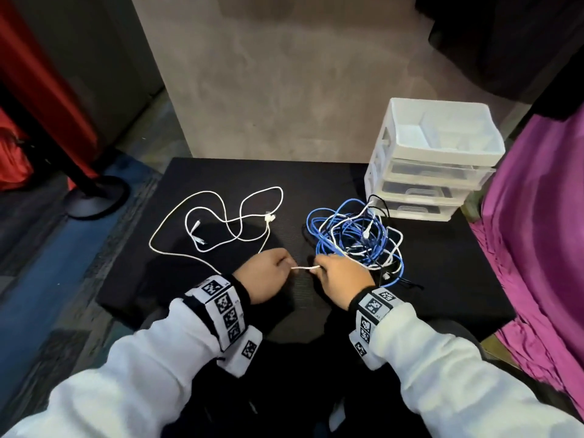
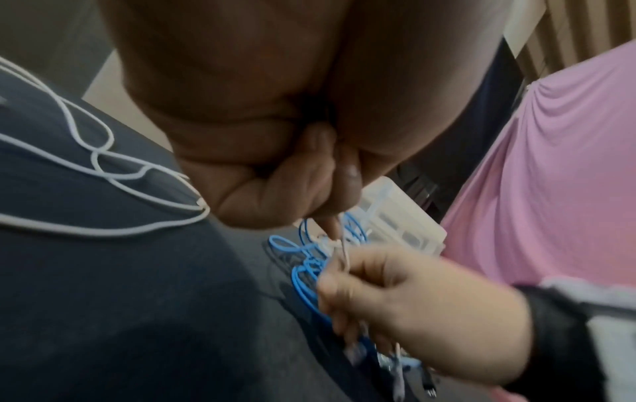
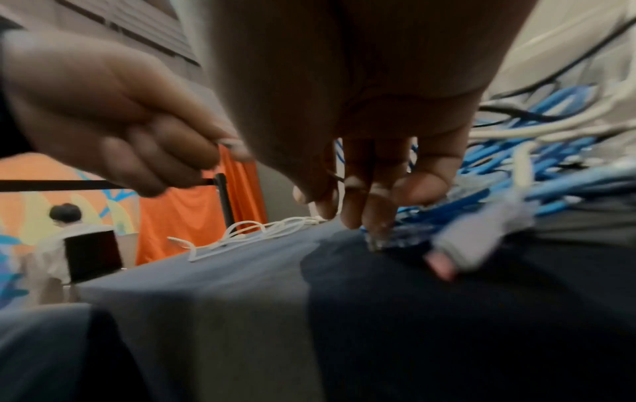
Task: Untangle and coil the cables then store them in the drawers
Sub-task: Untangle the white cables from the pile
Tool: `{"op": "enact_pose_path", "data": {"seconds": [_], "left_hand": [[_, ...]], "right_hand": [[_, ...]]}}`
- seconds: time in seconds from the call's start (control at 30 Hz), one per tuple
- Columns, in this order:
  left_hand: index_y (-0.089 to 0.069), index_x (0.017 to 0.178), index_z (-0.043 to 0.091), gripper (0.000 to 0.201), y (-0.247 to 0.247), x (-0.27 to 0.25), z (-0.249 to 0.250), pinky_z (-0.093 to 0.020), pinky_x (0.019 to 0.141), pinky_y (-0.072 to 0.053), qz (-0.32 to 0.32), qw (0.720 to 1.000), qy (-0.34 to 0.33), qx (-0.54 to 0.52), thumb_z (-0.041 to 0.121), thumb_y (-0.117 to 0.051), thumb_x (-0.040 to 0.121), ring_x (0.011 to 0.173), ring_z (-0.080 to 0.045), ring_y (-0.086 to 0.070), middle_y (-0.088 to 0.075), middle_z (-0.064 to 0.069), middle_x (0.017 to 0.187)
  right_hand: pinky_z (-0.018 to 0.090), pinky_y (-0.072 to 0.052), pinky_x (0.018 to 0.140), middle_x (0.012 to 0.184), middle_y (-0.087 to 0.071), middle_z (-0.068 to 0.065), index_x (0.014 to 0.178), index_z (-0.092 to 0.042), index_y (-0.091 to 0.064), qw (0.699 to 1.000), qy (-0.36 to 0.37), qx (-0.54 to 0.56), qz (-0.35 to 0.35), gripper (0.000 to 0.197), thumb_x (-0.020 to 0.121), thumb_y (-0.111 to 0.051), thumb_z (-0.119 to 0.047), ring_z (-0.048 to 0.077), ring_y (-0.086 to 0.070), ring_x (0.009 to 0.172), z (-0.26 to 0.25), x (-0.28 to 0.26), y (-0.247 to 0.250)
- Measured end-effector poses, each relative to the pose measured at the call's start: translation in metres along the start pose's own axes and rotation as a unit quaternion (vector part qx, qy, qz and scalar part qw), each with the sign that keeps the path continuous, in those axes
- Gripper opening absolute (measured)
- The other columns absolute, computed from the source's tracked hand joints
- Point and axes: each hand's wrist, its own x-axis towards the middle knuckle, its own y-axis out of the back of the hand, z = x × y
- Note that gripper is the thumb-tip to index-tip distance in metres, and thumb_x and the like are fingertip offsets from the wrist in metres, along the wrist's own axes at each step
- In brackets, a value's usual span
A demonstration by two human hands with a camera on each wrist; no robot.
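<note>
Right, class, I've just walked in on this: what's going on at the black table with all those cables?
A person is sorting cables. The left hand and the right hand pinch a short stretch of a white cable between them. Most of that cable lies in loose loops on the left of the black table. On the right sits a tangled pile of blue, white and black cables, not yet sorted. The white drawer unit behind the pile stands with its drawers shut; nothing is coiled or stored yet.
</note>
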Motion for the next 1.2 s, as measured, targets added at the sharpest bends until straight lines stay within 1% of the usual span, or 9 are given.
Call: {"op": "enact_pose_path", "data": {"seconds": [0.1, 0.2, 0.27, 0.33, 0.53, 0.77, 0.93, 1.03, 1.2], "left_hand": [[-0.068, 0.092, 0.015, 0.026, 0.025, -0.016, -0.018, -0.018, 0.045, -0.035, -0.010, 0.999, 0.006, -0.046, 0.024, -0.047, 0.106, 0.042, -0.002, -0.039, -0.048, 0.006, 0.058], [-0.068, 0.090, 0.023, 0.024, 0.031, -0.020, -0.036, -0.032, 0.067, -0.052, -0.022, 0.999, 0.019, 0.043, 0.034, -0.051, 0.104, 0.059, -0.009, -0.059, -0.065, 0.008, 0.066], [-0.068, 0.098, 0.027, 0.025, 0.021, -0.018, -0.032, -0.032, 0.085, -0.054, -0.022, 0.994, 0.010, 0.110, 0.045, -0.052, 0.100, 0.084, -0.011, -0.067, -0.072, 0.009, 0.086], [-0.066, 0.103, 0.029, 0.026, 0.001, -0.014, -0.013, -0.031, 0.089, -0.052, -0.018, 0.996, -0.023, 0.086, 0.051, -0.052, 0.098, 0.090, -0.011, -0.067, -0.071, 0.009, 0.092], [-0.066, 0.081, 0.015, 0.036, -0.028, -0.004, 0.027, -0.034, 0.075, -0.047, 0.065, 0.996, -0.058, 0.011, 0.040, -0.051, 0.103, 0.068, -0.011, -0.058, -0.063, 0.004, 0.069], [-0.067, 0.077, 0.010, 0.047, 0.075, -0.034, 0.009, -0.018, 0.046, -0.032, 0.146, 0.963, -0.120, -0.192, 0.052, -0.054, 0.094, 0.047, -0.005, -0.036, -0.044, 0.010, 0.054], [-0.079, 0.090, 0.020, 0.055, 0.082, -0.041, -0.015, -0.030, 0.080, -0.049, 0.035, 0.990, -0.002, -0.135, 0.071, -0.061, 0.084, 0.076, -0.014, -0.068, -0.076, 0.003, 0.081], [-0.075, 0.097, 0.028, 0.072, 0.054, -0.036, -0.004, -0.031, 0.089, -0.052, 0.015, 1.000, 0.012, -0.016, 0.088, -0.038, 0.083, 0.089, -0.009, -0.073, -0.077, 0.011, 0.090], [-0.069, 0.104, 0.025, 0.036, -0.021, -0.005, 0.023, -0.032, 0.088, -0.052, 0.002, 0.997, -0.041, 0.068, 0.055, -0.051, 0.097, 0.091, -0.017, -0.068, -0.072, 0.005, 0.091]], "right_hand": [[0.040, -0.052, 0.076, 0.097, -0.067, 0.005, 0.098, -0.022, -0.060, 1.000, -0.022, 0.005, 0.012, 0.022, 0.104, -0.049, -0.041, 0.031, -0.064, 0.096, 0.020, 0.000, 0.005], [0.041, -0.052, 0.077, 0.094, -0.067, 0.004, 0.097, -0.022, -0.062, 1.000, -0.009, 0.027, 0.010, 0.021, 0.104, -0.051, -0.039, 0.030, -0.064, 0.093, 0.021, -0.001, 0.010], [0.041, -0.052, 0.075, 0.090, -0.068, 0.003, 0.096, -0.022, -0.063, 0.999, 0.000, 0.033, 0.019, 0.021, 0.103, -0.052, -0.038, 0.029, -0.064, 0.089, 0.014, -0.001, 0.012], [0.041, -0.052, 0.072, 0.088, -0.068, 0.003, 0.095, -0.022, -0.062, 0.999, 0.014, 0.040, 0.024, 0.020, 0.103, -0.052, -0.037, 0.029, -0.063, 0.087, 0.005, 0.000, 0.015], [0.038, -0.044, 0.067, 0.090, -0.067, 0.007, 0.088, -0.022, -0.054, 1.000, 0.015, 0.026, 0.006, 0.020, 0.103, -0.047, -0.034, 0.033, -0.063, 0.090, 0.000, -0.002, 0.024], [0.041, -0.050, 0.067, 0.074, -0.059, 0.001, 0.088, -0.026, -0.048, 0.997, -0.043, 0.054, 0.024, 0.021, 0.105, -0.045, -0.037, 0.035, -0.063, 0.079, 0.032, 0.000, 0.029], [0.038, -0.047, 0.065, 0.069, -0.054, -0.005, 0.087, -0.024, -0.051, 0.998, -0.036, 0.048, 0.021, 0.023, 0.105, -0.045, -0.037, 0.031, -0.060, 0.072, 0.031, 0.003, 0.029], [0.040, -0.050, 0.065, 0.069, -0.056, -0.003, 0.088, -0.021, -0.052, 0.998, -0.028, 0.044, 0.021, 0.026, 0.106, -0.044, -0.038, 0.030, -0.059, 0.071, 0.028, 0.001, 0.029], [0.040, -0.050, 0.067, 0.074, -0.058, -0.001, 0.087, -0.023, -0.051, 0.999, -0.019, 0.030, 0.016, 0.022, 0.104, -0.046, -0.036, 0.032, -0.061, 0.076, 0.022, -0.007, 0.030]]}}
